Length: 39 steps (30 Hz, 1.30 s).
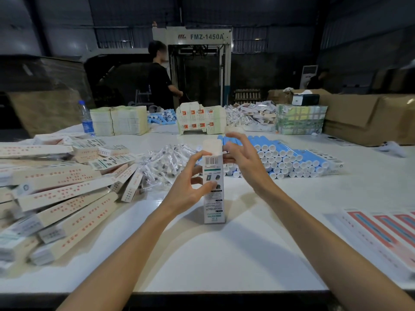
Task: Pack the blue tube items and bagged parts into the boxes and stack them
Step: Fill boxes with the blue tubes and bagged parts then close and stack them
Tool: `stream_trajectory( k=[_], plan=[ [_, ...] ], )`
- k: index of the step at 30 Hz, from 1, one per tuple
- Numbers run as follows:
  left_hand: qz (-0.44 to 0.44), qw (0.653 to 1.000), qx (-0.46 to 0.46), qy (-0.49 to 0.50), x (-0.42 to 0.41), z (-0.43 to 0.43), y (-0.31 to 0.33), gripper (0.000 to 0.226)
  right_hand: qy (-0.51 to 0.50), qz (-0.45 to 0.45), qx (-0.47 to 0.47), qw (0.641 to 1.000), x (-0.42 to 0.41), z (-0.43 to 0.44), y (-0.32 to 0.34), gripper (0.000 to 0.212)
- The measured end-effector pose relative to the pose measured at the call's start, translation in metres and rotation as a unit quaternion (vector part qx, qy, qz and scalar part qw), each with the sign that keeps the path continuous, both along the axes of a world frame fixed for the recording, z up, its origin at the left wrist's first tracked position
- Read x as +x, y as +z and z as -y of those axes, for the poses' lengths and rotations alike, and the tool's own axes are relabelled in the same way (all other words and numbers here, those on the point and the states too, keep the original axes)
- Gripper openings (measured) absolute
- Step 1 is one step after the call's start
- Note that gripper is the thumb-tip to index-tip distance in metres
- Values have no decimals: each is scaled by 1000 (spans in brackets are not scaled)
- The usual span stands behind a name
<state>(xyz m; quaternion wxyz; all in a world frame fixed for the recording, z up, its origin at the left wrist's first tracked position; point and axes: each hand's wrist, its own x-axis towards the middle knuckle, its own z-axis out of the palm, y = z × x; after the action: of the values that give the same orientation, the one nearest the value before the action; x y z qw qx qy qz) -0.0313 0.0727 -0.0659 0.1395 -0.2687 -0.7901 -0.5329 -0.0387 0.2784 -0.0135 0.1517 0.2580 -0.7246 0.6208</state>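
While my left hand (179, 191) holds the tall white printed cardboard box (213, 205) upright on the white tabletop (224, 254), its fingers curl round the box's left side at mid-height and the thumb presses on the printed front. The box's top flap (211, 146) stands up, unclosed. My right hand (243, 160) is at the box's upper right corner with fingers (238, 140) spread wide and holding nothing. Its thumb tip is at the top edge, though I cannot tell whether it touches.

Just right of the box, behind my right hand, lies a stack of light blue tubes with white end caps (289, 160), caps facing me. Just left of the box and behind it lies a heap of small parts in clear plastic bags (164, 162). Farther left of the box sprawls a pile of closed long white boxes with red print (67, 198), lying overlapped on their sides. Well right of the box lie flat printed sheets with red and blue shapes (386, 230).

Well beyond the box, at the tabletop's far side, stand bundles of flat unfolded cartons (199, 120), more blue tubes (161, 118) and a clear water bottle with a blue label (86, 118). Behind those, a person in a black shirt (160, 86) stands at a grey machine marked FMZ-1450A (197, 37).
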Motion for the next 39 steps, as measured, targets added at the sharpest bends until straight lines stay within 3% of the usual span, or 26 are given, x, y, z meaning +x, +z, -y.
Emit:
stream_trajectory(
  k=[6, 12, 17, 21, 24, 29, 39],
  plan=[
    [4, 1000, 11, -16, 0, 1, -1, 72, 24, -53, 120, 991, -14, 3, 28, 20],
    [-6, 1000, 18, -13, -1, -1, -1, 70, -20, -125, 157, 979, -19, 3, 24, 4],
    [-3, 1000, 12, -7, -2, 0, -2, 74, -35, -151, 171, 973, -22, 3, 22, 7],
    [-2, 1000, 13, -6, -1, 0, -2, 76, 15, -114, 173, 978, -21, -5, 25, 5],
    [-3, 1000, 16, 0, -3, 0, -2, 76, 31, -90, 149, 984, -17, -7, 23, 16],
    [-17, 1000, 16, -3, 0, 0, -2, 72, 21, -81, 110, 990, -15, 3, 21, 7],
    [-9, 998, 44, -32, -5, 0, -8, 85, 57, -23, 136, 989, -11, -7, 37, 10]
  ],
)
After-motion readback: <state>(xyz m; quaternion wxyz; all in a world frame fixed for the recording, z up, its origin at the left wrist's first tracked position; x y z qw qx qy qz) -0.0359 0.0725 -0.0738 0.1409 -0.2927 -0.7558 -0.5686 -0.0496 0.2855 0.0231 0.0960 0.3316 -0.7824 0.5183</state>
